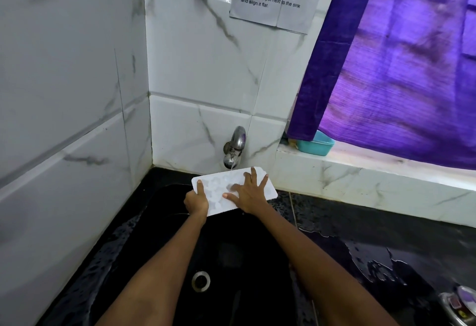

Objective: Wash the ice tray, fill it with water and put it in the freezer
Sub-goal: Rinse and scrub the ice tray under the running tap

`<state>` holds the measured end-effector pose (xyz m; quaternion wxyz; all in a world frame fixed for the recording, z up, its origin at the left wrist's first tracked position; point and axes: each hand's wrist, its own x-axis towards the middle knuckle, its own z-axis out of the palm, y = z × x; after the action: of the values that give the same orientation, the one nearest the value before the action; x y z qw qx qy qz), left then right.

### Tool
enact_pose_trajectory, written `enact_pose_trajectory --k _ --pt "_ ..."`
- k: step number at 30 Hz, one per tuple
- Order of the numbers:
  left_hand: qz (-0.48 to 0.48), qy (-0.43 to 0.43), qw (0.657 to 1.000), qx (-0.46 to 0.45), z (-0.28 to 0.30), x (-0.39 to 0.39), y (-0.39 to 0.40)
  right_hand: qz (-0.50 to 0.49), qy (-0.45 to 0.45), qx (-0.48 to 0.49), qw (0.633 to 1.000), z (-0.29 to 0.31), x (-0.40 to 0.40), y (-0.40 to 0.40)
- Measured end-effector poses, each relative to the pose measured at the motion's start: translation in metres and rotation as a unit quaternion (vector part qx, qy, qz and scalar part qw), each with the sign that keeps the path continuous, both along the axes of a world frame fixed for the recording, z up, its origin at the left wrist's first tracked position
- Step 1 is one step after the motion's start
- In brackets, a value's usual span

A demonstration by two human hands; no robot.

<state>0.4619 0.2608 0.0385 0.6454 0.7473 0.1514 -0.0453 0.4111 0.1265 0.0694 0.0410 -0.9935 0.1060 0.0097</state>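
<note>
**Rinsing the ice tray under the tap**

Both hands are on the ice tray, which I hold roughly level over the black sink, its far edge just under the tap. My left hand grips the tray's near-left corner, thumb on top and fingers curled beneath. My right hand lies flat on the tray with fingers spread, rubbing across the compartments rather than gripping. A thin stream of water from the tap lands on the far edge of the tray.

I judge this to be the washing step, with filling and the freezer yet to come.

What could go wrong: only my left hand truly holds the tray, at one corner, and everything is wet. If I press too hard with the flat right hand, the tray could tip or slip out of that grip and drop into the sink. The black surface to my right is already puddled, so water running off a tilted tray would spread further. Once filled, any tilt on the way to the freezer would spill the compartments.
</note>
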Motion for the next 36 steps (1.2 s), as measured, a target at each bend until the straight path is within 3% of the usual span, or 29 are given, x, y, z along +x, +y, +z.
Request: enact_pose_trajectory --k 5,8,12,16,21,24,28,31,33,36 --pt "0.007 0.004 1.0 -0.002 0.008 0.006 0.004 0.002 0.001 0.095 0.995 -0.001 0.001 0.0" --pt "0.009 -0.002 1.0 0.002 0.01 0.007 0.002 0.007 -0.032 0.041 0.999 -0.004 0.004 0.003" --pt "0.012 0.004 1.0 -0.002 0.009 0.01 0.004 0.004 -0.031 0.08 0.996 -0.005 0.004 0.007" --pt "-0.001 -0.003 1.0 0.012 0.005 0.009 0.001 -0.014 -0.023 0.006 1.0 -0.002 0.009 0.012" --pt "0.005 -0.003 1.0 0.001 0.003 0.012 0.003 0.002 -0.027 0.076 0.997 -0.006 0.004 0.006" --pt "-0.003 -0.009 1.0 0.006 0.001 0.012 0.001 -0.01 -0.026 0.037 0.999 -0.006 0.006 0.007" --pt "-0.003 0.008 1.0 -0.005 0.0 0.013 -0.002 -0.009 -0.005 0.105 0.994 -0.005 0.005 0.007" --pt "-0.004 -0.002 1.0 0.004 -0.001 0.016 0.0 -0.002 -0.057 0.069 0.996 -0.003 0.003 0.001" --pt "-0.008 -0.004 1.0 0.007 -0.002 0.016 -0.003 0.005 -0.105 0.1 0.989 0.0 0.002 0.006" --pt "-0.014 -0.004 1.0 0.002 -0.002 0.016 -0.011 0.036 -0.088 0.081 0.992 -0.005 0.004 0.014"
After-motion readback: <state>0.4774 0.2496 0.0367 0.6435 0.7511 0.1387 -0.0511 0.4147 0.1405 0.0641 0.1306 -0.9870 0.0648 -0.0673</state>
